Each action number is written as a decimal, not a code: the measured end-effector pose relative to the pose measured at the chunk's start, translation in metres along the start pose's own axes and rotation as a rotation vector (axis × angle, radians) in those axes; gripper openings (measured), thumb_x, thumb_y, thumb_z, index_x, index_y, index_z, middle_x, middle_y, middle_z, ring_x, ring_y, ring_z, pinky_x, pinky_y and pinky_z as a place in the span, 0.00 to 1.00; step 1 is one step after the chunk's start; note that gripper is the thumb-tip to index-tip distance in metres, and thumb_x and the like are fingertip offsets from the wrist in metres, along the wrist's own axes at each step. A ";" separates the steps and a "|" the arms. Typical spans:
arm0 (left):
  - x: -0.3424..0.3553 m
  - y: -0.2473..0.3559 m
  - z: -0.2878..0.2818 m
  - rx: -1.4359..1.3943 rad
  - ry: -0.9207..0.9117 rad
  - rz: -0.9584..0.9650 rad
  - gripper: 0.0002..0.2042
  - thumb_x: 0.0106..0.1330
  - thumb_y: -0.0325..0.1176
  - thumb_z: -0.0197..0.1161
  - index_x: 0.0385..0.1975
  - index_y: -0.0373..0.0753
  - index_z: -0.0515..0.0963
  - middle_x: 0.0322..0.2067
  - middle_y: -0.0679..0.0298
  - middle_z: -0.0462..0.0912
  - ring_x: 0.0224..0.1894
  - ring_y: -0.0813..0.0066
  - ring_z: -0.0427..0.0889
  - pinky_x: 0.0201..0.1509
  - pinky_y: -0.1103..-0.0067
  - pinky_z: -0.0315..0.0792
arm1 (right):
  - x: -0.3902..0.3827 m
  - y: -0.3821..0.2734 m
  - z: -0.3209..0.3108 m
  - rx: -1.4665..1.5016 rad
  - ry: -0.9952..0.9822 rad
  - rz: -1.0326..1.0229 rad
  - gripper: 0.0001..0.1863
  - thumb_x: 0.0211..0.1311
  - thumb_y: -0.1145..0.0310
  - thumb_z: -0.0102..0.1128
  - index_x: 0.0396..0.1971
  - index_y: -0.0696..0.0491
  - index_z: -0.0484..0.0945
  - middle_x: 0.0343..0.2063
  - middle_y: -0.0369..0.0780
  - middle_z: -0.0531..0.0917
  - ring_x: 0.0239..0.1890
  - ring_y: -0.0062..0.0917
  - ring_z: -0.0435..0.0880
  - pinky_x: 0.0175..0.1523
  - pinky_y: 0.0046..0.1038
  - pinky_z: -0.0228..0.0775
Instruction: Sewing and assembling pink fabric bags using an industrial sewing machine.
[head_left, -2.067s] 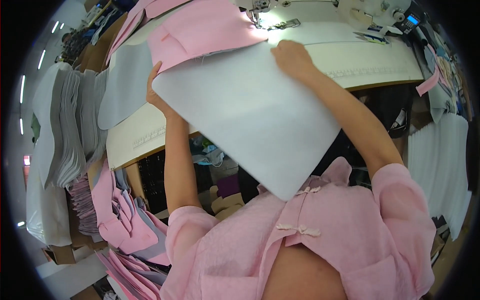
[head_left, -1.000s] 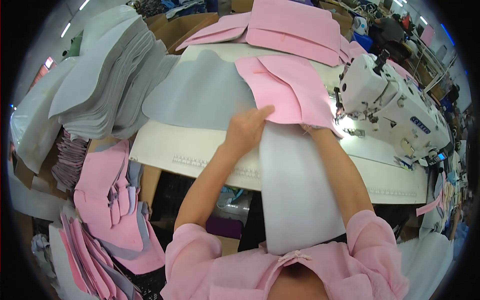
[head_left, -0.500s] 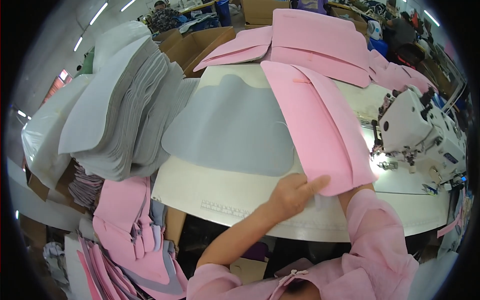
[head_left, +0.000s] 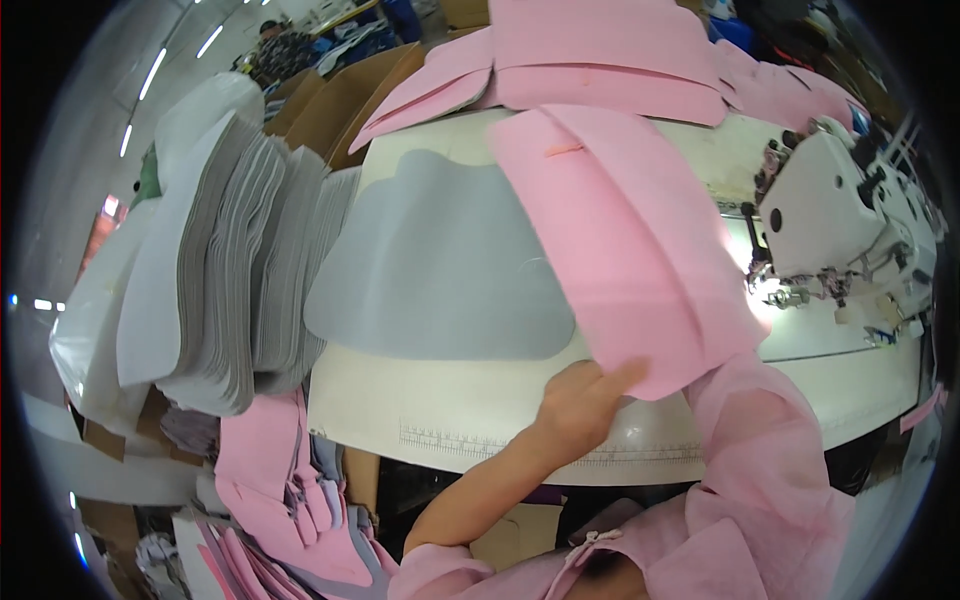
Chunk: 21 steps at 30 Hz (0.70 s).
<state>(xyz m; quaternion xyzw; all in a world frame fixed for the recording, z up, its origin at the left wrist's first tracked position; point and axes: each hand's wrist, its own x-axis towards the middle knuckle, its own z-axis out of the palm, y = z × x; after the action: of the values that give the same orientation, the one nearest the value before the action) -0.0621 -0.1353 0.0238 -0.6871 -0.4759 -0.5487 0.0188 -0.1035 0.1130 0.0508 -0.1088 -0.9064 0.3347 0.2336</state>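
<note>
My left hand pinches the near edge of a folded pink fabric panel, its thumb lying on top. The panel slants across the table, with a flap fold running along its length and a small orange-pink mark near its far end. My right hand is hidden beneath or behind the panel's right side; only its pink sleeve shows. Just left of the panel, a grey shaped fabric piece lies flat, partly overlapped by it.
A sewing machine with its lamp lit stands at the right. Tall stacks of grey panels rise at the left. More pink panels lie at the far side. Below left hang pink and grey pieces. The table carries a printed ruler.
The pink panel's right side has bulged outward and its fold looks looser. My right wrist, visible before, is now covered by the panel and sleeve. The whole view has shifted slightly.
</note>
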 end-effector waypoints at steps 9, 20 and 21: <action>-0.003 0.005 -0.012 0.228 -0.004 -0.091 0.19 0.40 0.14 0.54 0.38 0.31 0.74 0.16 0.60 0.70 0.16 0.67 0.68 0.18 0.76 0.64 | -0.071 0.012 -0.032 -0.073 0.004 0.155 0.31 0.50 0.47 0.53 0.50 0.52 0.67 0.49 0.42 0.71 0.50 0.31 0.69 0.52 0.27 0.62; -0.009 0.013 -0.008 0.113 0.040 -0.072 0.18 0.43 0.15 0.54 0.38 0.30 0.74 0.24 0.54 0.76 0.21 0.63 0.74 0.25 0.76 0.70 | -0.071 0.000 -0.040 -0.115 -0.033 0.125 0.31 0.51 0.45 0.52 0.50 0.51 0.67 0.50 0.42 0.70 0.51 0.31 0.69 0.52 0.27 0.62; -0.010 0.013 -0.007 0.119 0.044 -0.084 0.18 0.43 0.15 0.54 0.38 0.31 0.73 0.23 0.54 0.76 0.21 0.63 0.74 0.25 0.76 0.69 | -0.074 -0.001 -0.040 -0.118 -0.037 0.127 0.31 0.51 0.45 0.52 0.50 0.51 0.67 0.50 0.42 0.70 0.51 0.31 0.69 0.52 0.27 0.62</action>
<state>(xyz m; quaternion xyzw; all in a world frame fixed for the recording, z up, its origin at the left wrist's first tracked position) -0.0580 -0.1530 0.0258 -0.6519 -0.5357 -0.5346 0.0470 -0.0193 0.1087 0.0525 -0.1734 -0.9200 0.2968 0.1882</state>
